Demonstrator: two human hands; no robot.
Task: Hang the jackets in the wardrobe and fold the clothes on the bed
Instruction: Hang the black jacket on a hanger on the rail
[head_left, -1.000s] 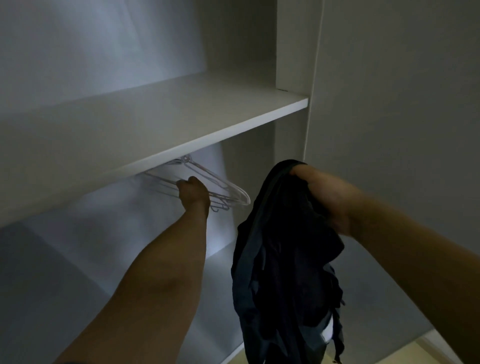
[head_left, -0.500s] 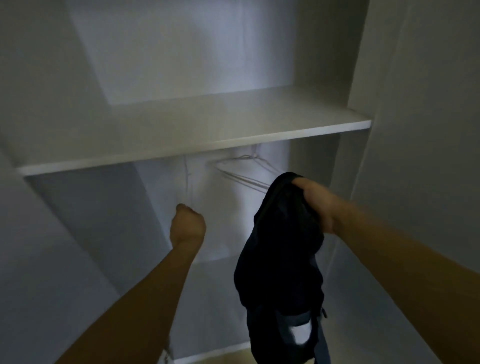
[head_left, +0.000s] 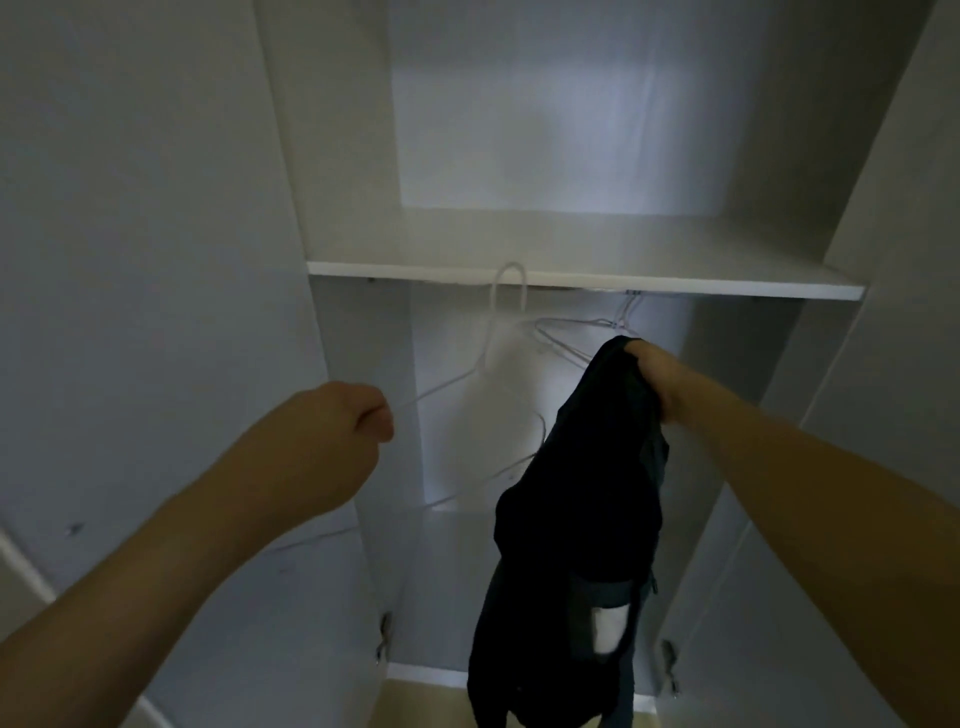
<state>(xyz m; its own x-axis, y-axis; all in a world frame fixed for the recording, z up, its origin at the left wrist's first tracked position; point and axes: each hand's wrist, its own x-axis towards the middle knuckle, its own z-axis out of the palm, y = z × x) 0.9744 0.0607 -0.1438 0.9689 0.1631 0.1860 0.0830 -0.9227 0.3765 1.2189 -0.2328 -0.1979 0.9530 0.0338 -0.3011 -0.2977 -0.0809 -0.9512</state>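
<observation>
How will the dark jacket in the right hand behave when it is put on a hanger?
The dark jacket is probably floppy: it hangs limp from the right hand. It seems light, since one hand holds it. The wire hanger looks thin and may flex.

White wardrobe shelf (head_left: 571, 249), wire hangers (head_left: 582, 332) beneath its underside.

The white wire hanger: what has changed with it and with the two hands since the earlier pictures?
The left hand, which gripped the white wire hanger among the others under the shelf one second ago, has pulled it off and back toward the person; its hook is now in front of the shelf edge. The other hangers stayed under the shelf. The right hand still holds the dark jacket up by its top.
</observation>
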